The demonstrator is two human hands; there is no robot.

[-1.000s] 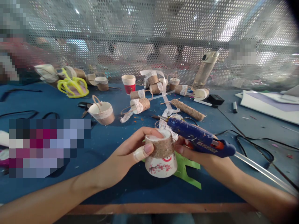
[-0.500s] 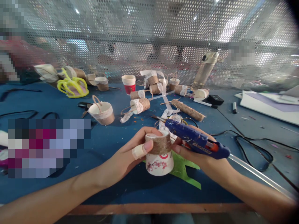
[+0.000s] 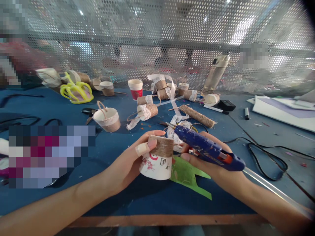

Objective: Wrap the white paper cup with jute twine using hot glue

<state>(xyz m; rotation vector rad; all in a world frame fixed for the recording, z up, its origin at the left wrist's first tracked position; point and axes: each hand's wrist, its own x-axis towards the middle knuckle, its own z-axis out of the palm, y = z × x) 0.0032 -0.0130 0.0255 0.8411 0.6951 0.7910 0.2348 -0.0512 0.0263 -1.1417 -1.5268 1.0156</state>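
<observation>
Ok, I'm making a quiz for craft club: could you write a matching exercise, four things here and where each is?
1. Glue gun
2. Blossom-print cup
3. Green sheet
4. Red-and-white cup stack

A. Lying on the blue tabletop
B. In the right hand
C. Upright, before the mesh panel
D. In the left hand

Pairs: 1-B; 2-D; 3-A; 4-C

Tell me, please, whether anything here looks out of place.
Slightly: a lace-trimmed cup lies on its side while another cup stands upright to its left, and the glue gun is flecked with white, perhaps old glue.
</observation>
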